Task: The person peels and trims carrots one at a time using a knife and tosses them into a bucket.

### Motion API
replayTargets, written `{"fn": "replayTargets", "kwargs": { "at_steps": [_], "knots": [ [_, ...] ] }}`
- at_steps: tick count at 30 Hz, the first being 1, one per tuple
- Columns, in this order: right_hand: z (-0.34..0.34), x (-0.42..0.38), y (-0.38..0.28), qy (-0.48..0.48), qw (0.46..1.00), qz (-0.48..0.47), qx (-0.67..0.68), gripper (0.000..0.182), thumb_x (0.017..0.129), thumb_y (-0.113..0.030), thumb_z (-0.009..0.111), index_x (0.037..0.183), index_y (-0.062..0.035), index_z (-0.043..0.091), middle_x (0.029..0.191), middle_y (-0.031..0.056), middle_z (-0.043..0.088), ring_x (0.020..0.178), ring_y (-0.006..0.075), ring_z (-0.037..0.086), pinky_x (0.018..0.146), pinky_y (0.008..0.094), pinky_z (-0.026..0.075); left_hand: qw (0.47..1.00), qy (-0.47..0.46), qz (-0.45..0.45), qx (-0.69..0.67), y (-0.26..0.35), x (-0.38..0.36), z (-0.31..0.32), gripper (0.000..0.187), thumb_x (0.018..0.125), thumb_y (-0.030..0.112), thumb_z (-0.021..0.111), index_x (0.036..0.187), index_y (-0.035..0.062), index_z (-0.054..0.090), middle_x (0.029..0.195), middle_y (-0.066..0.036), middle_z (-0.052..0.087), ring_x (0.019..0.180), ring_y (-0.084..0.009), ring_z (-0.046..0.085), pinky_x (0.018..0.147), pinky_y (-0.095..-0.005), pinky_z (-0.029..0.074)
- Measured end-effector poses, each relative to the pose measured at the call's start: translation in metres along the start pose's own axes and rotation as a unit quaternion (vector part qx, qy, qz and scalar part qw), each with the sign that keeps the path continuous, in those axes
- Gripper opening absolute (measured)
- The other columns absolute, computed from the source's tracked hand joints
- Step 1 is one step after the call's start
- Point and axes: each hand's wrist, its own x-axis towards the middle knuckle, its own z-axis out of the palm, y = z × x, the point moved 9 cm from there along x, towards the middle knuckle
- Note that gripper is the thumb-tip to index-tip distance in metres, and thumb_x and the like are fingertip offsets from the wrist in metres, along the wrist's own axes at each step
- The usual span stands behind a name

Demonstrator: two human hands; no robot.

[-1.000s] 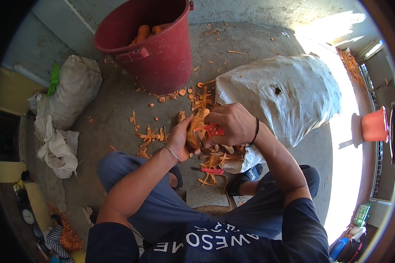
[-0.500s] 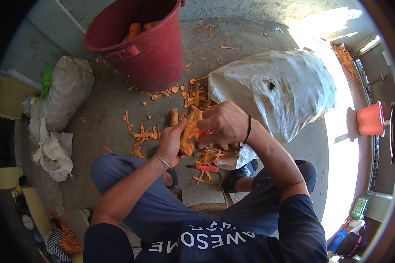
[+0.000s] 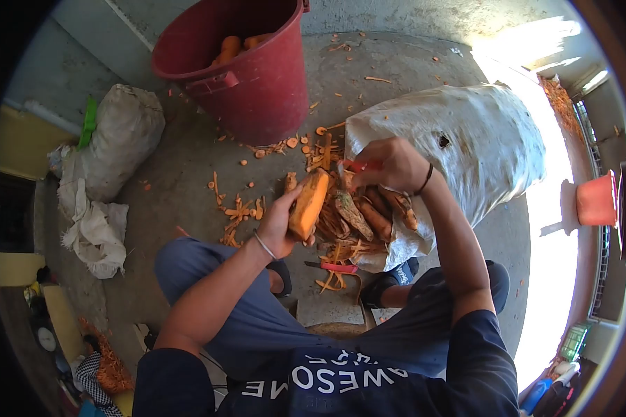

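Observation:
My left hand (image 3: 278,225) grips a thick, mostly peeled carrot (image 3: 309,208), tilted with its darker end pointing away from me. In my right hand (image 3: 395,165) is a red-handled peeler (image 3: 362,165), lifted off to the right of the carrot; my fingers partly hide it. Below that hand, several unpeeled brown carrots (image 3: 374,221) lie at the mouth of a white woven sack (image 3: 459,139). A knife with a red handle (image 3: 339,267) rests on the floor near my feet, with orange peel strips (image 3: 334,281) around it.
A large red bucket (image 3: 257,97) holding orange carrots (image 3: 231,47) stands ahead on the left. Another filled sack (image 3: 122,135) leans at the left wall. Peelings (image 3: 240,214) and cut carrot slices (image 3: 260,153) litter the concrete. A smaller red bucket (image 3: 595,199) is at far right.
My right hand has moved the peeler off the carrot, away and to the right. The carrot is now turned so its peeled face shows. The whole view has shifted slightly.

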Motion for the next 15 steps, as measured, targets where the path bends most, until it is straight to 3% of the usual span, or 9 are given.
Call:
{"fn": "replayTargets", "kwargs": {
  "at_steps": [1,2,4,6,7,9,11,14,15],
  "knots": [
    [0.004,0.004,-0.040,-0.022,0.998,-0.063,0.004,0.030,0.082,-0.029,0.090,0.101,-0.0076,0.081,0.083,0.0106,0.073,0.076,0.0283,0.072,0.070,0.0403,0.055,1.000,0.003,-0.001,0.000,0.000,0.004,-0.005,0.045,0.113,0.048,0.047,0.130,0.0085,0.062,0.099,-0.005,0.069,0.083,-0.0172,0.070,0.054,-0.0431,0.058],
    [0.008,0.005,-0.061,-0.021,0.998,-0.061,0.006,0.030,0.082,-0.029,0.090,0.101,-0.0076,0.081,0.083,0.0106,0.073,0.076,0.0283,0.072,0.070,0.0403,0.055,1.000,-0.009,0.016,-0.003,0.002,0.007,-0.004,0.044,0.113,0.046,0.047,0.131,0.0088,0.061,0.100,-0.006,0.069,0.085,-0.0176,0.071,0.056,-0.0440,0.059],
    [0.018,0.003,-0.105,-0.039,0.989,-0.137,0.036,0.028,0.082,-0.036,0.085,0.090,-0.0092,0.080,0.080,0.0096,0.072,0.075,0.0329,0.071,0.067,0.0438,0.055,0.999,-0.028,0.031,-0.001,0.007,0.009,0.011,0.043,0.113,0.045,0.047,0.133,0.0091,0.060,0.102,-0.006,0.070,0.087,-0.0179,0.072,0.058,-0.0449,0.060],
    [0.026,0.002,-0.111,-0.043,0.990,-0.131,-0.025,0.026,0.081,-0.034,0.085,0.089,-0.0096,0.080,0.078,0.0090,0.070,0.074,0.0329,0.071,0.066,0.0447,0.054,0.996,0.070,0.056,-0.010,0.012,-0.001,0.023,0.047,0.113,0.049,0.044,0.132,0.0099,0.060,0.100,-0.008,0.071,0.079,-0.0203,0.072,0.056,-0.0358,0.057],
    [0.030,0.001,-0.111,-0.050,0.987,-0.128,-0.083,0.024,0.080,-0.032,0.084,0.088,-0.0100,0.079,0.076,0.0085,0.069,0.072,0.0329,0.070,0.065,0.0456,0.053,0.996,0.067,0.054,-0.009,0.010,-0.001,0.021,0.047,0.113,0.049,0.044,0.132,0.0099,0.060,0.100,-0.008,0.071,0.079,-0.0203,0.072,0.056,-0.0358,0.057],
    [0.031,0.000,-0.108,-0.052,0.991,-0.111,-0.053,0.023,0.079,-0.030,0.084,0.086,-0.0096,0.078,0.074,0.0082,0.067,0.071,0.0328,0.070,0.065,0.0463,0.052,0.998,0.014,0.063,0.026,0.007,-0.004,0.021,0.045,0.114,0.048,0.043,0.133,0.0099,0.059,0.102,-0.008,0.072,0.075,-0.0206,0.073,0.051,-0.0348,0.056],
    [0.036,-0.002,-0.107,-0.087,0.989,-0.111,-0.036,0.031,0.082,-0.038,0.087,0.092,-0.0106,0.077,0.080,0.0071,0.068,0.078,0.0312,0.070,0.065,0.0452,0.052,0.997,0.008,0.073,0.040,0.009,-0.011,0.026,0.044,0.114,0.046,0.043,0.133,0.0096,0.059,0.101,-0.008,0.072,0.071,-0.0205,0.072,0.048,-0.0341,0.055],
    [0.023,0.000,-0.083,-0.047,0.990,-0.102,-0.079,0.030,0.082,-0.039,0.087,0.091,-0.0118,0.077,0.081,0.0059,0.070,0.080,0.0283,0.072,0.066,0.0424,0.054,0.996,-0.005,0.067,0.059,0.005,-0.021,0.027,0.041,0.115,0.043,0.044,0.133,0.0088,0.059,0.100,-0.009,0.072,0.064,-0.0207,0.070,0.042,-0.0328,0.052],
    [0.015,0.002,-0.062,-0.058,0.991,-0.040,-0.116,0.030,0.083,-0.040,0.087,0.091,-0.0122,0.078,0.082,0.0065,0.071,0.081,0.0284,0.073,0.068,0.0428,0.055,0.997,-0.011,0.049,0.063,0.001,-0.023,0.026,0.040,0.115,0.041,0.044,0.133,0.0083,0.059,0.100,-0.010,0.072,0.061,-0.0210,0.069,0.040,-0.0323,0.051]
  ]
}}
